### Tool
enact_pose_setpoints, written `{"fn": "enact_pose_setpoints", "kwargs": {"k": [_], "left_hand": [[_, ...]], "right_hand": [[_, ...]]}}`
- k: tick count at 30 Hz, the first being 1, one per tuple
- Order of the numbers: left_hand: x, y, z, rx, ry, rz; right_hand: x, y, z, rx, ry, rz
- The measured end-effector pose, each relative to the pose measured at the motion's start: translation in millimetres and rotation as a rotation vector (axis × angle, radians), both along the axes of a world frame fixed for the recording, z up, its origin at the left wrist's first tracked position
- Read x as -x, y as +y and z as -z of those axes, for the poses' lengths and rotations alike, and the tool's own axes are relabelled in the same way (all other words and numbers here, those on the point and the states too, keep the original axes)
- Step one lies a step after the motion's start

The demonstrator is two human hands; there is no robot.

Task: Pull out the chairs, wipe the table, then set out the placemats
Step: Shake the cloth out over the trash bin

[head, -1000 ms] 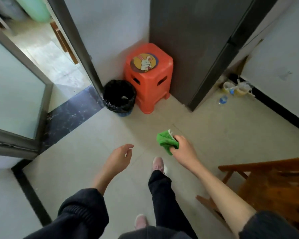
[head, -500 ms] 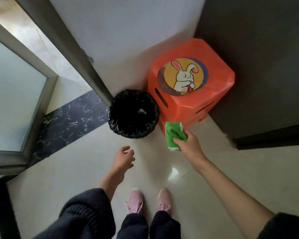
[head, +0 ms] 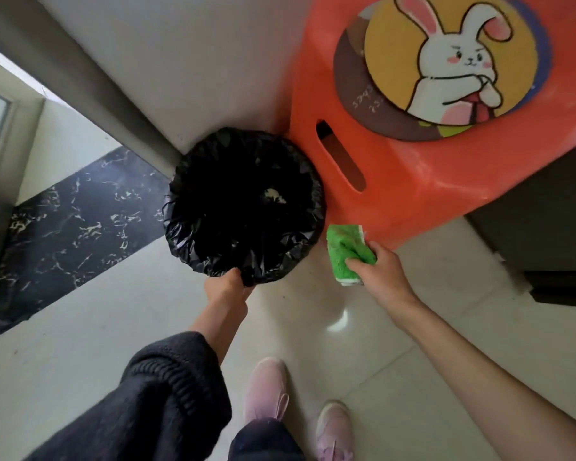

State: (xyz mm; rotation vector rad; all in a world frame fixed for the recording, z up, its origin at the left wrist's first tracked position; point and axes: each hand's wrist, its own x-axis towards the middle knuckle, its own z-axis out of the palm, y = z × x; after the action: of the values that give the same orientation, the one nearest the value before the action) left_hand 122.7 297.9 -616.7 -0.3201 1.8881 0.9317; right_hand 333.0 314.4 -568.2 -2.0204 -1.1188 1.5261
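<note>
Green cloth [head: 345, 257], fluffy microfibre with a white edge, is bunched in the right hand [head: 381, 267], fingers curled round it, just in front of the orange plastic stool [head: 413, 181]. That stool is smooth and boxy, with a slot in its side and a round rabbit sticker on top. Beside it, touching, stands a round bin [head: 243, 207] lined with crinkled glossy black plastic. The left hand [head: 226, 287] reaches forward from a dark ribbed knit sleeve [head: 167, 387] and pinches the liner at the near rim. Pink shoes [head: 266, 390] stand on pale polished floor tiles [head: 429, 327].
</note>
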Motion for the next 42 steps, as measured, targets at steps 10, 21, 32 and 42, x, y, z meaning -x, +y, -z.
{"fn": "enact_pose_setpoints", "kwargs": {"k": [10, 21, 32, 42], "left_hand": [[18.2, -59.8, -93.1, 0.05, 0.124, 0.263], [1.0, -222.9, -344.0, 0.003, 0.206, 0.796], [22.8, -368.9, -456.0, -0.214, 0.145, 1.09], [2.7, -509.6, -485.3, -0.227, 0.141, 1.431]], "right_hand": [[10.9, -28.1, -99.6, 0.044, 0.025, -0.018], [-3.4, -197.3, -361.4, 0.071, -0.008, -0.031], [17.8, -425.3, -453.9, 0.013, 0.072, 0.314], [3.7, -625.1, -483.6, -0.06, 0.014, 0.598]]}}
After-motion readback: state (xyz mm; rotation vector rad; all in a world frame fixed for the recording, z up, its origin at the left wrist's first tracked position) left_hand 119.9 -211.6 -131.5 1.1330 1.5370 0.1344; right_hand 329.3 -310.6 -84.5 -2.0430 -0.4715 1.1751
